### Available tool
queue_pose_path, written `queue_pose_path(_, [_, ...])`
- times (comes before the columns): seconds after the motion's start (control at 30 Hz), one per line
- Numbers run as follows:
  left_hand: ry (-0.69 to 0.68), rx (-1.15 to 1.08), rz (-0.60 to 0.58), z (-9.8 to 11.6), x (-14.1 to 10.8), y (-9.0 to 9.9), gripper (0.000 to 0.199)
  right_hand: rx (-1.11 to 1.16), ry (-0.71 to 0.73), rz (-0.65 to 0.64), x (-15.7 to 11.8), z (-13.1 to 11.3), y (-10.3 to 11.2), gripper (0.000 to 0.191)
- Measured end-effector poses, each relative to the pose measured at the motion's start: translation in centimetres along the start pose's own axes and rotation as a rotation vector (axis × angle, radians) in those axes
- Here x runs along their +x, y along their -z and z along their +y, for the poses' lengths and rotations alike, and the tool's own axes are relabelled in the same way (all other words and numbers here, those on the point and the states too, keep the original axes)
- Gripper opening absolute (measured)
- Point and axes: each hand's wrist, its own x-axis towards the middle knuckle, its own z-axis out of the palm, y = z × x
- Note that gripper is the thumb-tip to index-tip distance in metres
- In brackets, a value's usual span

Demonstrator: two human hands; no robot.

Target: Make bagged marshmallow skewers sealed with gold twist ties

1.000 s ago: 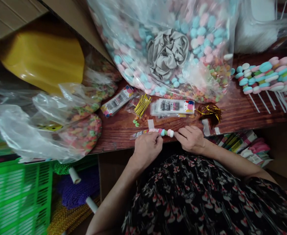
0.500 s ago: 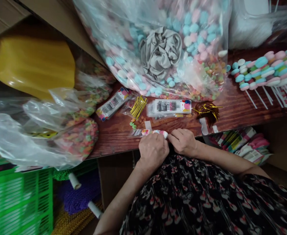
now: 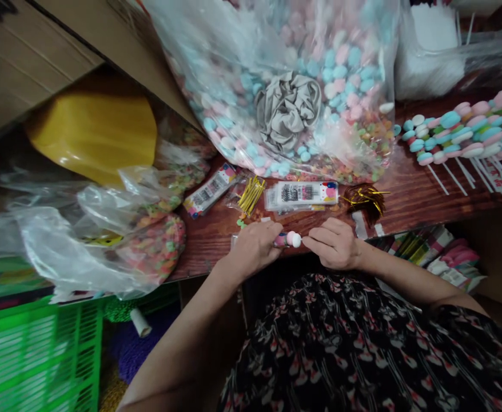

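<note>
My left hand (image 3: 253, 248) grips a stick of pastel candies (image 3: 287, 240) at the table's near edge, covering most of it. A pink and white candy shows past my fingers. My right hand (image 3: 332, 244) has its fingers closed beside the white end candy. A strip of packaging pokes out to the left of my left hand, partly hidden. Just above my hands lie a printed card packet (image 3: 301, 193), gold twist ties (image 3: 251, 194) and a bunch of dark ties with gold ends (image 3: 363, 197).
A huge clear bag of pastel candies (image 3: 319, 74) rests on the wooden table (image 3: 409, 194), with candy sticks (image 3: 461, 129) at the right. Plastic bags of coloured candy rings (image 3: 154, 249) lie at the left. A green crate (image 3: 32, 360) sits below.
My left hand has slid left along the stick, and the candies show less than a second ago. My hands have come slightly apart. The view has shifted a little.
</note>
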Motion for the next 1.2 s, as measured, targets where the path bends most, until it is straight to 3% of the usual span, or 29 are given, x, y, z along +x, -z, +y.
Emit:
queue_pose_path(0.3, [0.15,-0.432,0.031,0.6,1.0,-1.3,0.017,-0.08,0.22,-0.135,1.9,0.4,2.4,0.013])
queue_pose_path(0.5, [-0.027,-0.364,-0.043,0.9,0.9,-1.1,0.011,0.069,0.2,-0.299,2.7,1.1,2.2,0.024])
queue_pose_path(0.73, [0.184,-0.492,-0.059,1.1,1.6,-1.7,0.013,-0.051,0.29,-0.278,3.4,0.1,2.7,0.02])
queue_pose_path(0.93, [0.037,-0.528,-0.137,1.1,1.9,-1.4,0.015,0.041,0.361,-0.264,3.2,0.2,2.6,0.017])
queue_pose_path(1.03, [-0.017,-0.497,-0.152,1.4,2.0,-1.4,0.015,0.047,0.323,-0.314,3.3,0.7,2.4,0.022])
queue_pose_path(1.2, [0.016,-0.401,-0.085,1.8,1.9,-1.5,0.006,0.021,0.307,-0.305,3.9,0.8,3.2,0.023])
